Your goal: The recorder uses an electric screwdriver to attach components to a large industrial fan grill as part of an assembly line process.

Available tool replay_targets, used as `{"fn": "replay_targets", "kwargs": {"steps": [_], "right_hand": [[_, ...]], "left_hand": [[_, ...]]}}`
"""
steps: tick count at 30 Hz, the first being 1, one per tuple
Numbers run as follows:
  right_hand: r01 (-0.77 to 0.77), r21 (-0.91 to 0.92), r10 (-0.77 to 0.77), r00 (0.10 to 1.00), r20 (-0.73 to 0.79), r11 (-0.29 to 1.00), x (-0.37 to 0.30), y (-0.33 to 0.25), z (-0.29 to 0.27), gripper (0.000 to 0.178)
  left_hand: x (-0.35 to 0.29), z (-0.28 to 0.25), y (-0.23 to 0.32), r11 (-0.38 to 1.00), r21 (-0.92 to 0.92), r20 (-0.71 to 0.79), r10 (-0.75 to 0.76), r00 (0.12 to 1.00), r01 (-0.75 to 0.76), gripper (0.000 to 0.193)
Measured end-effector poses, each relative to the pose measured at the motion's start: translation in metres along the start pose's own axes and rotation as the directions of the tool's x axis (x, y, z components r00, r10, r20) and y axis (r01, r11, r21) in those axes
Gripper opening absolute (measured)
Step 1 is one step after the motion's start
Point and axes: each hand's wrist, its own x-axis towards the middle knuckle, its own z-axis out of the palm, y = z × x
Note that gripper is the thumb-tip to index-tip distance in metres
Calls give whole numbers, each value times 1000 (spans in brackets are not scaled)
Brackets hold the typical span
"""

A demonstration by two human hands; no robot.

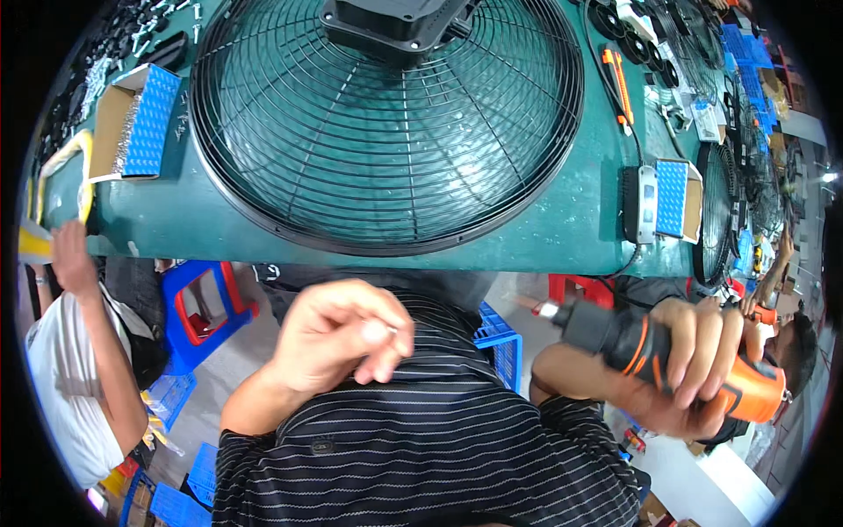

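My left hand (pixel 338 338) is in front of my body, just short of the table edge, its thumb and fingers pinched together. Whatever lies between the fingertips is too small to make out. On the right, my right hand (pixel 707 356) wraps round an orange-and-black electric screwdriver (pixel 601 329). Its bit end points left, toward my left hand, and is blurred. Beyond both hands, a large round black wire fan guard (pixel 351 176) lies on the green table (pixel 518 250). A black motor housing (pixel 386 26) sits at its middle. Neither hand touches the guard.
A blue box of small screws (pixel 149 123) stands left of the guard. To the right are an orange cutter knife (pixel 617 83), a grey-and-black device (pixel 641 204) and another blue box (pixel 672 198). A co-worker's hand (pixel 72 255) reaches the table's left end. A blue-and-red stool (pixel 189 329) stands below.
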Motion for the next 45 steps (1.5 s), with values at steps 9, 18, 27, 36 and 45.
{"fn": "replay_targets", "kwargs": {"steps": [9, 18, 27, 36, 45], "right_hand": [[-26, -8, 26, 1000, 9, 1000, -22, 18, 12, 47], [-44, -58, 44, 999, 5, 997, -29, 20, 5, 48], [-25, -151, 42, 993, 114, 988, -33, 23, 4, 46], [110, -259, -79, 989, 126, 960, -46, 32, 2, 45], [81, -288, -69, 996, 52, 954, -36, 34, -2, 46]], "left_hand": [[29, 13, -38, 927, -268, -93, -295, 951, 261, 24], [36, 18, -40, 924, -271, -125, -313, 941, 271, 23], [45, 32, -40, 890, -320, -269, -415, 869, 326, 26], [55, 35, -38, 804, -454, -247, -527, 813, 384, 29], [59, 29, -39, 724, -591, -122, -516, 848, 356, 24]]}}
